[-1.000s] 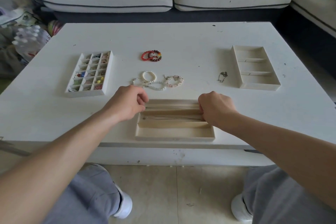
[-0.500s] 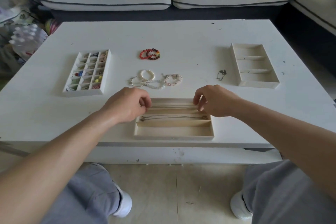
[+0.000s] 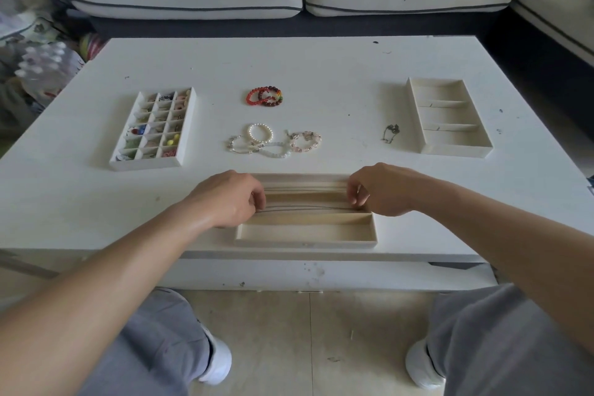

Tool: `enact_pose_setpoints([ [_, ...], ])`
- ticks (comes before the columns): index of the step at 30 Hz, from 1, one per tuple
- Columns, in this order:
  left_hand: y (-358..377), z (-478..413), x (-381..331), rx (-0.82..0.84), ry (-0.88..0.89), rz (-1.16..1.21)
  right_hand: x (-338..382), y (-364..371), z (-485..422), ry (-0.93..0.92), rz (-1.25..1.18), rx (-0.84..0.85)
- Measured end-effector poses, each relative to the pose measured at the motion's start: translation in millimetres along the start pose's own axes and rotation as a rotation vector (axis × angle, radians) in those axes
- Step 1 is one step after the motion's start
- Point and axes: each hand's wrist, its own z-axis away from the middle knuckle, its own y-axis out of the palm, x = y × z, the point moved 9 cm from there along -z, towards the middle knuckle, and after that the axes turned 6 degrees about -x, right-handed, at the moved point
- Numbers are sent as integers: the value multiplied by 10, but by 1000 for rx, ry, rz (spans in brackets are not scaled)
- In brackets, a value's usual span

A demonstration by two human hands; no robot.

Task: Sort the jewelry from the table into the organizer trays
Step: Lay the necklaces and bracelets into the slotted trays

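Jewelry is only partly sorted at this moment. Nearest to the person, a long tray (image 3: 305,243) with three lengthwise compartments lies at the table (image 3: 321,67) edge. A thin necklace (image 3: 308,208) is stretched along its middle compartment. The left hand (image 3: 229,199) has curled fingers that pinch the left end of this necklace, and the right hand (image 3: 382,190) has curled fingers at the right end, where it seems to pinch it as well. Another thin chain (image 3: 305,191) lies straight in the far compartment, so I judge that laying the necklaces is the step in hand.

Behind the tray, a group of pale bead bracelets (image 3: 273,141) lies loose on the table, touching one another. To the left stands a grid tray (image 3: 184,125), many of its small cells holding coloured pieces, so this part looks mostly done. To the right, a small dark chain (image 3: 390,133) lies just beside a second compartment tray (image 3: 450,151); what that tray holds I cannot tell. Farther back, red bead bracelets (image 3: 265,96) lie overlapped.

What is left, in my judgement: the pale bracelets, the red ones and the small chain
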Motion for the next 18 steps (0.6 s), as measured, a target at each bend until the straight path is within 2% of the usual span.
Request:
enact_pose_setpoints([
  [5,-33,1,-2,-23,6,-32,-27,-81,10,26,-44,-32],
  [10,-13,15,-20,-3,9,-48,-16,-13,-5,32,-15,6],
  [14,-123,-12,-2,-90,-8,7,-32,-169,-76,38,-34,-146],
  [18,-200,-51,9,-189,17,-27,-66,-220,-135,54,101,-275],
])
